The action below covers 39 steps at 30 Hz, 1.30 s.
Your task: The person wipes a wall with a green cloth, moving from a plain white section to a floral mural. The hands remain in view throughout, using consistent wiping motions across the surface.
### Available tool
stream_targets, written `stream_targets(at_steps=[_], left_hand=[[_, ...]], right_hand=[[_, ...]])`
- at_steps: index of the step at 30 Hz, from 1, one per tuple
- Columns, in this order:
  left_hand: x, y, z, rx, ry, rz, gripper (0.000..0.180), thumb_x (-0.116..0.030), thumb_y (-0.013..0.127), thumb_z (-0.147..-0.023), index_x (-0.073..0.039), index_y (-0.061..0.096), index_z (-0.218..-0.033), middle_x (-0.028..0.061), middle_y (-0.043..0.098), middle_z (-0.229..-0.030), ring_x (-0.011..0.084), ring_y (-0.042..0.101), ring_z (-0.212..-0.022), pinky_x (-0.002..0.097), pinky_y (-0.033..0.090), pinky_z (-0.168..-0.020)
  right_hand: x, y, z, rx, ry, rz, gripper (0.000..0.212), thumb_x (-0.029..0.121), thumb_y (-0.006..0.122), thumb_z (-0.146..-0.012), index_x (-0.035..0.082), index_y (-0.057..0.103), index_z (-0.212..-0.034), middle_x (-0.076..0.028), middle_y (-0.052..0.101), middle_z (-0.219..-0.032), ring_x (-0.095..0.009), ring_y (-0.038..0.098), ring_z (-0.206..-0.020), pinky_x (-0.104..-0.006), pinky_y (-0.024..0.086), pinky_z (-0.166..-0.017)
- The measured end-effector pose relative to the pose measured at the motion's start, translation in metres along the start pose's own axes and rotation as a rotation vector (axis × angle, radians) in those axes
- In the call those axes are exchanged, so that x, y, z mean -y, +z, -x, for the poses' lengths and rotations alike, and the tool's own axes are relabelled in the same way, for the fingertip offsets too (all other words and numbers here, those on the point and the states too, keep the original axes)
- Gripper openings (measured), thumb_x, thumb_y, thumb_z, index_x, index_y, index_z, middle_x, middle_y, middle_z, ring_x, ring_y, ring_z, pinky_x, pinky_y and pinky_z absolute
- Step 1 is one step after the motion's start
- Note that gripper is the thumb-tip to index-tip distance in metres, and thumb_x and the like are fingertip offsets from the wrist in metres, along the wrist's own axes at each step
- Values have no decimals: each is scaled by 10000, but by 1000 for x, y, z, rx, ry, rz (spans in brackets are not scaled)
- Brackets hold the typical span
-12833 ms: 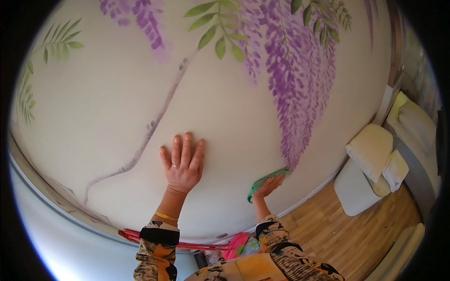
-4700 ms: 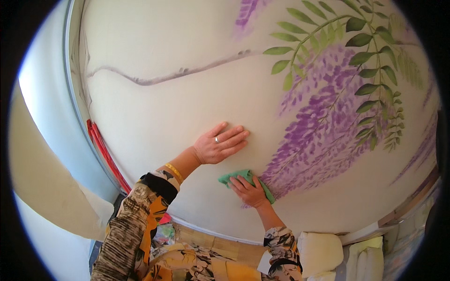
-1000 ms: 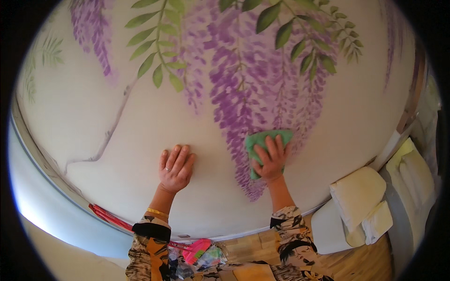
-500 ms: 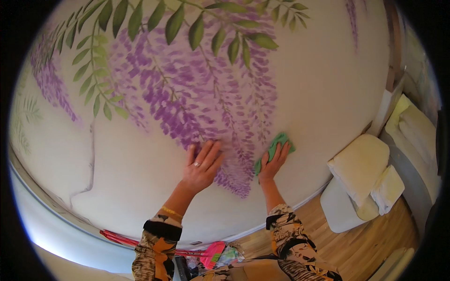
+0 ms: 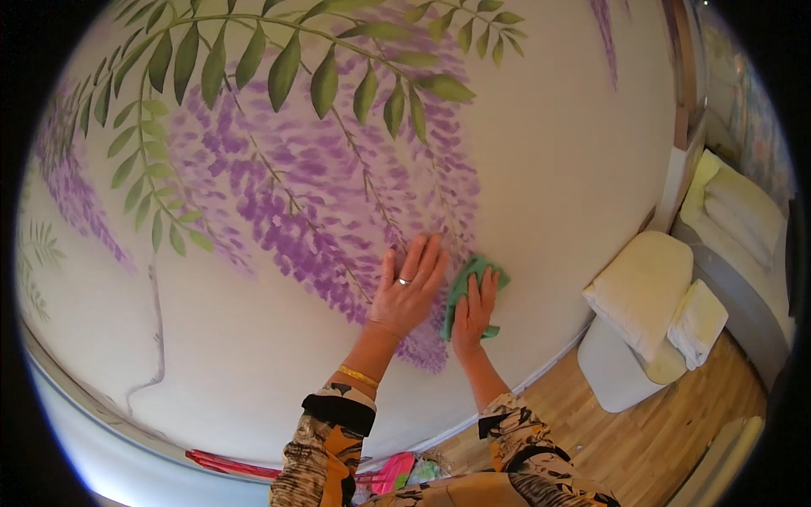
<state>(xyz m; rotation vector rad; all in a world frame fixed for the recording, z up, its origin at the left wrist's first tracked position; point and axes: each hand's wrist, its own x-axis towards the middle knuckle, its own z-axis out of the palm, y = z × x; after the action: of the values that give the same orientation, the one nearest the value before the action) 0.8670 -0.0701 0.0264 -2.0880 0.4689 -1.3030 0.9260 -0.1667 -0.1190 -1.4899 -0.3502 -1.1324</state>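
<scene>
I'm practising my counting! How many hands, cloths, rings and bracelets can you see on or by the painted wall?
Hands: 2 (left hand, right hand)
Cloth: 1
Ring: 1
Bracelet: 1
Total: 5

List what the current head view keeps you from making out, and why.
In the head view:
Cloth: middle hidden by the right hand.
Wall: patch hidden behind the left hand.
Pink thing: partly hidden by clothing; its kind is unclear.
Mural: top cut off by the upper edge.
</scene>
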Motion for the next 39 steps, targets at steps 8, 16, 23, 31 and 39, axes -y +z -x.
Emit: stream_targets(at_steps=[8,16,23,31,39], left_hand=[[-2,-4,-1,9,-31,52,436,-184,531,-903,-149,543,-1338,72,460,-1492,222,353,-1427,528,147,-1175],[-4,-5,0,-4,-12,-19,463,-154,537,-873,-205,568,-1332,87,484,-1472,236,383,-1410,553,165,-1164],[-3,-1,3,23,12,-76,366,-223,627,-892,-200,635,-1256,107,484,-1462,270,372,-1406,577,121,-1171],[-9,-2,-3,32,11,-70,379,-231,626,-896,-194,629,-1273,111,472,-1472,268,354,-1419,578,105,-1176],[-7,1,2,5,-2,-77,362,-205,568,-883,-198,635,-1239,76,504,-1451,240,388,-1393,547,227,-1134]], right_hand=[[44,14,-140,-68,-378,80,333,211,588,-908,111,670,-1215,-122,458,-1478,-368,371,-1394,-598,254,-1073],[15,18,-92,-156,-107,196,395,230,502,-936,93,580,-1299,-157,377,-1514,-395,302,-1420,-588,236,-1091],[-56,21,0,-289,157,196,416,177,435,-965,36,517,-1348,-177,363,-1517,-395,300,-1422,-504,240,-1132],[-131,12,112,-321,933,230,500,301,362,-1029,65,384,-1470,-178,339,-1526,-356,339,-1392,-429,307,-1136],[-53,24,155,-186,1142,81,535,247,346,-1020,8,303,-1496,-233,261,-1542,-381,284,-1409,-434,275,-1151]])
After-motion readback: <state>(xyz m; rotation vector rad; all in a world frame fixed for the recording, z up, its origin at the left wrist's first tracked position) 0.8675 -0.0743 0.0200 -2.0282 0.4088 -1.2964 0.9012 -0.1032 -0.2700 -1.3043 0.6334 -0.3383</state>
